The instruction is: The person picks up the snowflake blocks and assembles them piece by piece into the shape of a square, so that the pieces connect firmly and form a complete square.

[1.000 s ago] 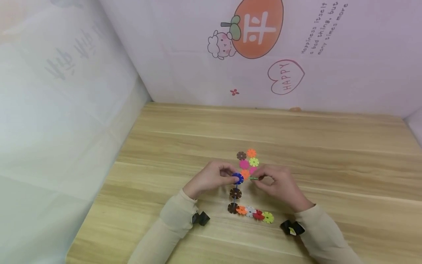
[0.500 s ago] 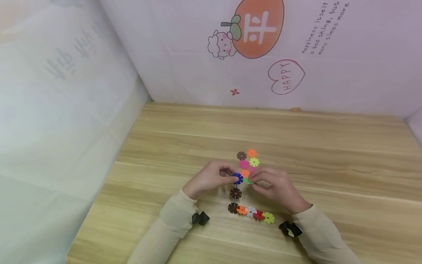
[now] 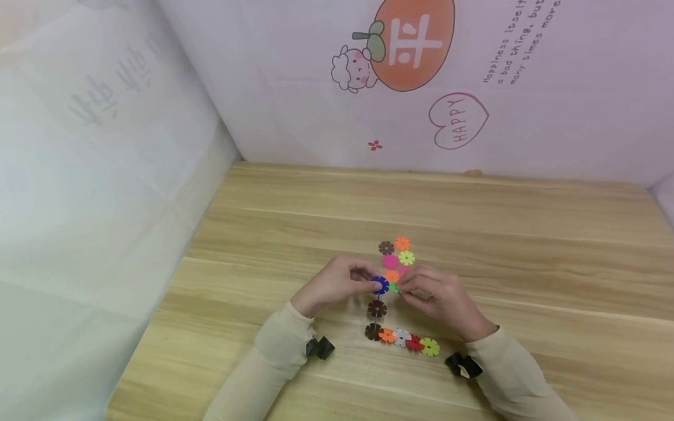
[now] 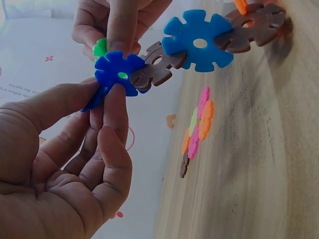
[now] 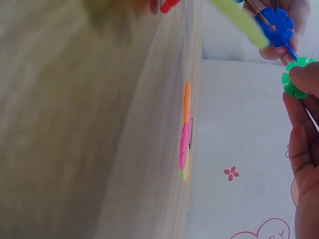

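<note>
My left hand (image 3: 337,285) pinches the blue end of a chain of slotted snowflake discs. In the left wrist view, a blue disc (image 4: 110,68) at that end joins a brown disc (image 4: 158,63), then a lighter blue disc (image 4: 192,42) and another brown one (image 4: 254,32). Between thumb and fingers, my right hand (image 3: 444,297) holds a green snowflake disc (image 5: 291,83). Its edge meets a blue piece seen edge-on (image 5: 288,48) in the right wrist view; whether their slots interlock I cannot tell. Orange, white, red and yellow-green discs (image 3: 429,347) continue the chain nearer the person.
Several loose discs, among them a brown one (image 3: 387,248), an orange one (image 3: 402,243) and a pink one (image 3: 390,261), lie on the wooden table (image 3: 295,216) just beyond the hands. Printed cloth (image 3: 295,88) hangs behind the table and at the left.
My right hand has moved slightly left and turned the green disc from edge-on to showing its face, bringing it against the blue end. The left hand has stayed in place.
</note>
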`<state>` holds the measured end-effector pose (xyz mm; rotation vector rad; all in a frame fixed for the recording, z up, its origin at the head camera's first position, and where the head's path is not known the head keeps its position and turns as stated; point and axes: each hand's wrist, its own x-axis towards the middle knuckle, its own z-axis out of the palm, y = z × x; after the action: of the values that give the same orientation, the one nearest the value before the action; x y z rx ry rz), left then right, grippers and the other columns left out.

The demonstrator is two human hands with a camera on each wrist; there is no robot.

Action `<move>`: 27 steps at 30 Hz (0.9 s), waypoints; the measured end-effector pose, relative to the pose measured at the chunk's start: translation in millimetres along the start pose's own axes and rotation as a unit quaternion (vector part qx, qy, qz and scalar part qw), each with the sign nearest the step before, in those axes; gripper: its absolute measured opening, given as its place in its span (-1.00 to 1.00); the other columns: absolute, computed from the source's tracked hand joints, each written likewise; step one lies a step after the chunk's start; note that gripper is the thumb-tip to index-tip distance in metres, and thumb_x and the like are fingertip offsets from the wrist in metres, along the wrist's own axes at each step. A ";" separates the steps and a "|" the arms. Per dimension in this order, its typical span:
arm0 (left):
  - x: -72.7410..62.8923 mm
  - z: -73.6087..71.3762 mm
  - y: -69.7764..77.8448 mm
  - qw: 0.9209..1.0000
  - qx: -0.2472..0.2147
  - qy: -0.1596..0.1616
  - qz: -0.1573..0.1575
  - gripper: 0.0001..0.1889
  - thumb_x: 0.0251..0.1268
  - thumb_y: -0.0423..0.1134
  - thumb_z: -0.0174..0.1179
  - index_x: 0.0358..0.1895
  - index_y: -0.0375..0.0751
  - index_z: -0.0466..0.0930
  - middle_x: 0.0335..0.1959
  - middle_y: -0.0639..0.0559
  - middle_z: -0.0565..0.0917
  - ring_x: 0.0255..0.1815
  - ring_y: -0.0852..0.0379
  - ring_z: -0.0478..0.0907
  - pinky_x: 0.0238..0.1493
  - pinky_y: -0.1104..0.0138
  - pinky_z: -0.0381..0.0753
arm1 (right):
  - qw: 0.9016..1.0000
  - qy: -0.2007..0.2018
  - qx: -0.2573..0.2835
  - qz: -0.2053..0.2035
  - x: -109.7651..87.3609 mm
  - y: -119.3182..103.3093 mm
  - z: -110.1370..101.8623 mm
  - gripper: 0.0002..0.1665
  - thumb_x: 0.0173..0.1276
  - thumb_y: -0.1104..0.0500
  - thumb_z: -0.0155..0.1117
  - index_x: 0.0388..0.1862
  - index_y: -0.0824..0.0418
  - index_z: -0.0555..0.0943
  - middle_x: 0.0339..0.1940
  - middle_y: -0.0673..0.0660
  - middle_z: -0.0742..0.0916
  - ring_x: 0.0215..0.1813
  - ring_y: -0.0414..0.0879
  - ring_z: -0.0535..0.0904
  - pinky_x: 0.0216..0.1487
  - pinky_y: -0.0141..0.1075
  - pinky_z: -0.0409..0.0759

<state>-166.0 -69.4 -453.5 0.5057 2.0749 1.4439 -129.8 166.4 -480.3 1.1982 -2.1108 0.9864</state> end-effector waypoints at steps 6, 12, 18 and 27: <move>0.3 1.8 -1.3 1.000 0.015 0.008 0.000 -0.88 0.22 -0.30 0.37 -0.19 -0.18 0.74 -0.21 -0.08 0.76 -0.30 0.22 0.66 -0.18 0.38 0.64 | 1.000 -0.010 0.009 0.002 1.2 -2.1 1.0 -0.79 0.41 0.14 0.29 -0.35 0.25 0.72 -0.27 0.05 0.77 -0.21 -0.07 0.70 0.03 -0.54 0.59; 2.5 4.1 -2.8 1.000 0.018 0.016 -0.002 -0.87 0.18 -0.30 0.39 -0.20 -0.19 0.75 -0.27 0.01 0.77 -0.32 0.22 0.67 -0.16 0.36 0.65 | 1.000 -0.010 0.006 0.005 3.9 -2.6 2.0 -0.57 0.50 -0.02 0.13 -0.39 0.24 0.74 -0.32 0.04 0.79 -0.27 -0.10 0.71 -0.06 -0.51 0.64; 1.0 2.8 0.3 1.000 0.011 0.001 -0.015 -0.86 0.21 -0.29 0.38 -0.17 -0.15 0.74 -0.24 0.04 0.76 -0.26 0.16 0.69 -0.11 0.35 0.64 | 0.999 -0.033 0.002 0.023 4.6 -4.0 0.0 -0.57 0.51 -0.03 0.10 -0.36 0.23 0.73 -0.30 0.04 0.79 -0.24 -0.10 0.71 -0.04 -0.53 0.62; -2.3 4.7 2.5 0.998 0.056 -0.019 0.003 -0.59 0.15 -0.05 0.44 0.07 -0.05 0.69 -0.03 0.20 0.72 -0.11 0.27 0.64 -0.04 0.35 0.62 | 0.997 -0.049 -0.013 0.050 2.5 -6.9 -0.7 -0.56 0.50 -0.08 0.07 -0.35 0.18 0.73 -0.25 0.00 0.73 -0.22 -0.16 0.67 -0.05 -0.56 0.61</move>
<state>-161.2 -66.5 -452.0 0.5785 2.1341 1.3161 -124.9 163.3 -475.8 1.1584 -2.2727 0.9594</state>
